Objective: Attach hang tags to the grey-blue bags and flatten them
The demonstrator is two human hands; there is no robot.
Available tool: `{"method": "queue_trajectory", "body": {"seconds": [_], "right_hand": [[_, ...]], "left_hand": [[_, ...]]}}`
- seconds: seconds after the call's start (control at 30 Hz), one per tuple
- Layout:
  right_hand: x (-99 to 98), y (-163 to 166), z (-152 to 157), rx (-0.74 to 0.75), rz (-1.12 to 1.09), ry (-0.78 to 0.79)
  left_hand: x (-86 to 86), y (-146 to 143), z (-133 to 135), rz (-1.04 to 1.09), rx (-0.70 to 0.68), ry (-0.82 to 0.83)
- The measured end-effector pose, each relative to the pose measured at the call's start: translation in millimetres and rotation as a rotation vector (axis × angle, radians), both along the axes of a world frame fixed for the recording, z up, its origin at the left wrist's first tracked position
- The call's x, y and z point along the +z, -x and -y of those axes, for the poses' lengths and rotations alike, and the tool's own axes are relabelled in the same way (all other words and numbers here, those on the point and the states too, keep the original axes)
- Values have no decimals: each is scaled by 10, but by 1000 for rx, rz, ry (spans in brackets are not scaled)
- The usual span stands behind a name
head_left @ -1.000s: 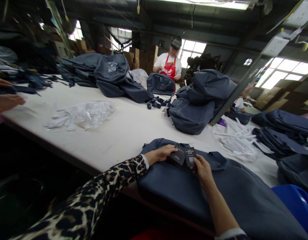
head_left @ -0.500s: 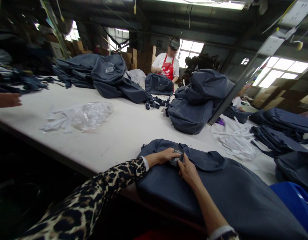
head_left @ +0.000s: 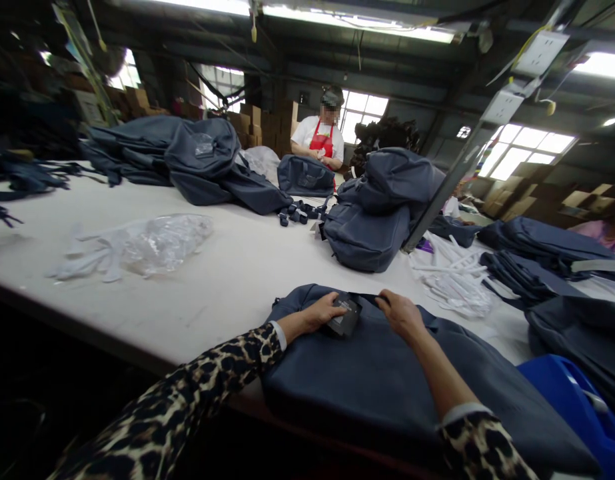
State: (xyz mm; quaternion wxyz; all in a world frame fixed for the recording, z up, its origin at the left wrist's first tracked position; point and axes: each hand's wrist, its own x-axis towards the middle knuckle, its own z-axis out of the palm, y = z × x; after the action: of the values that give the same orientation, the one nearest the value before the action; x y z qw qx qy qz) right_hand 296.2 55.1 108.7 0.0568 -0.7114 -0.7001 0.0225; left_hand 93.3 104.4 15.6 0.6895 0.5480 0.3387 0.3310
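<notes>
A large navy bag [head_left: 367, 380] lies flat along the near edge of the table in front of me. At its upper left, my left hand [head_left: 321, 312] pinches a black hang tag [head_left: 346, 316] with pale print, thumb on top. My right hand [head_left: 401, 312] is closed on the bag's dark carry handle [head_left: 368, 297], to the right of the tag. The strap runs between the two hands. Fingertips of the right hand are partly hidden behind the handle.
Clear plastic bags with white strips [head_left: 162, 243] lie left on the white table [head_left: 227, 293]. Stacked navy bags [head_left: 374, 230] stand ahead beside a slanted metal post [head_left: 437, 193]. A blue bin [head_left: 572, 393] is at right. A person in a red apron [head_left: 321, 140] works opposite.
My right hand has left the tag, moved right and taken hold of the handle. My left hand keeps the tag. The hand at the far left has gone from view.
</notes>
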Motion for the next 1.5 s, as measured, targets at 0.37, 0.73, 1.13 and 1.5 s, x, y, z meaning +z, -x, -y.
{"method": "queue_trajectory", "body": {"seconds": [0.37,0.73,1.13,1.5], "right_hand": [[593,181,-543,2,68,-101],[592,160,-685,-75,52,-78],[530,202,-640,10,45,-70],[533,185,-571,13,74,-101]], "left_hand": [[294,28,-491,-287,52,-412],[343,249,-221,-526,-44,-629],[468,-292,-718,-495,92,-683],[7,-503,-871,-507,-7,-569]]}}
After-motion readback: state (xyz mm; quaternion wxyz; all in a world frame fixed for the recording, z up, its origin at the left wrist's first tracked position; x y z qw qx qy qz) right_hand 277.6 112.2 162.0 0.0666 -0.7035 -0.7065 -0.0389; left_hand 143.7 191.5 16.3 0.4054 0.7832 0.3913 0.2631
